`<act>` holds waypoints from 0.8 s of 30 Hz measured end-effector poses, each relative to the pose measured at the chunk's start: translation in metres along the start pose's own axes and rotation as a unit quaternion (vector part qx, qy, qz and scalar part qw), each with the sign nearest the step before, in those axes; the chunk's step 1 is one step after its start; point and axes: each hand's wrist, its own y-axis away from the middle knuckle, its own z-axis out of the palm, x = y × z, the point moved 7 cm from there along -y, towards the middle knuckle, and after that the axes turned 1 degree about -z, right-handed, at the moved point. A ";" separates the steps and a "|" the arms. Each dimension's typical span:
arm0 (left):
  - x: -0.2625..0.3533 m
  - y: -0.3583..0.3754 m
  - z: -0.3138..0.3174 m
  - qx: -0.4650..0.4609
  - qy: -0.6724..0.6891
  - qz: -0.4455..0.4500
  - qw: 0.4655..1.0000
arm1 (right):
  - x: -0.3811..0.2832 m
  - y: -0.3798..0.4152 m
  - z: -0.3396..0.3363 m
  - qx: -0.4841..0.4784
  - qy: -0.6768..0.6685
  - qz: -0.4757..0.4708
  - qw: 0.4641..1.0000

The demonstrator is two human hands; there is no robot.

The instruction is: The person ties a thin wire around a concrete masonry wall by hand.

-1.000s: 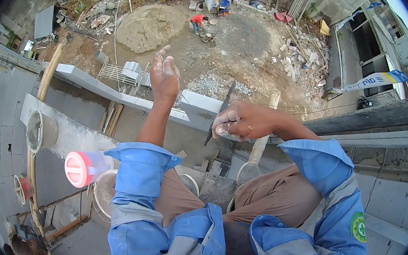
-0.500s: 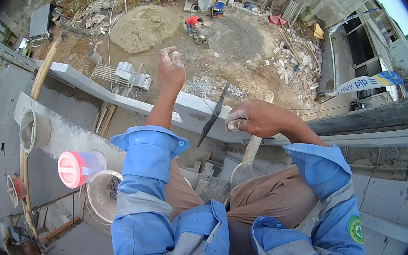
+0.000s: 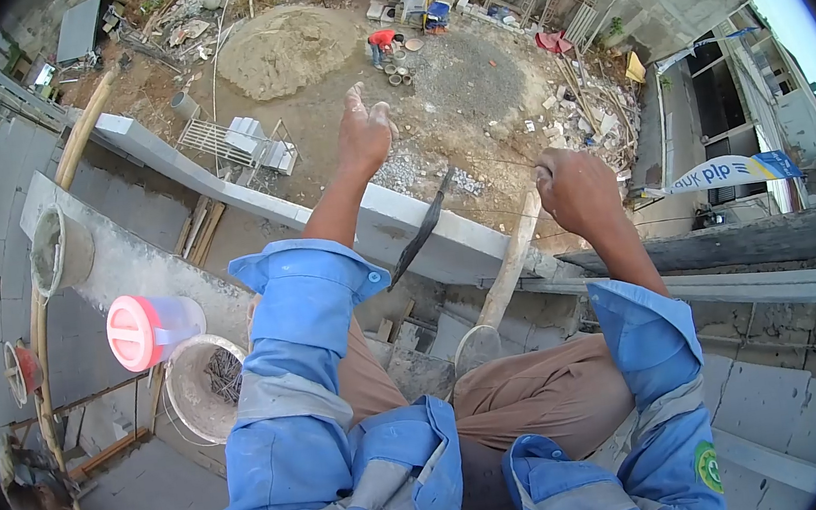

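Observation:
My left hand (image 3: pixel 365 141) is raised over the wall's edge, whitened with dust. Its fingers are mostly curled, and whatever they hold is too small to make out. Further right, my right hand (image 3: pixel 577 190) is closed in a pinch, and a thin string (image 3: pixel 493 162) runs from its fingers towards the middle. Between the hands a dark, narrow strip (image 3: pixel 421 233) hangs at a slant, apart from both. Just beyond lies the top of a pale block wall (image 3: pixel 272 205).
Left of me, a plank (image 3: pixel 141 255) bears a lidded pink jug (image 3: pixel 132 334) and a mortar-smeared bucket (image 3: pixel 61 252). Another bucket (image 3: pixel 201 364) holds nails or metal bits. A wooden pole (image 3: pixel 512 258) stands ahead. Far below, a person in red (image 3: pixel 383 42) bends near a sand heap (image 3: pixel 289 52).
My right hand has moved right and up, away from the dark strip. My left hand has shifted slightly right. The hands are further apart.

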 end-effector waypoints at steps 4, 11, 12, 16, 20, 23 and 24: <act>-0.007 -0.005 -0.013 0.017 -0.009 -0.064 0.998 | -0.004 0.003 -0.007 -0.014 -0.512 -0.011 0.859; -0.011 -0.006 -0.024 -0.015 -0.111 -0.037 0.993 | -0.033 0.017 -0.014 -0.049 -0.332 -0.114 0.935; -0.011 -0.006 -0.025 -0.012 -0.101 -0.038 0.994 | -0.030 0.015 -0.021 0.030 -0.273 -0.106 0.956; -0.008 -0.013 -0.027 0.040 -0.107 0.027 0.993 | -0.016 0.011 0.006 0.016 -0.085 -0.034 0.996; -0.007 -0.019 -0.040 0.080 -0.060 0.047 0.994 | -0.027 0.026 0.040 -0.190 0.013 -0.142 0.971; -0.023 -0.031 -0.051 0.102 -0.009 -0.003 0.995 | -0.055 0.042 0.014 -0.308 -0.421 -0.229 0.822; -0.018 -0.034 -0.055 0.130 -0.011 0.045 0.990 | -0.052 0.040 0.014 -0.311 -0.421 -0.233 0.820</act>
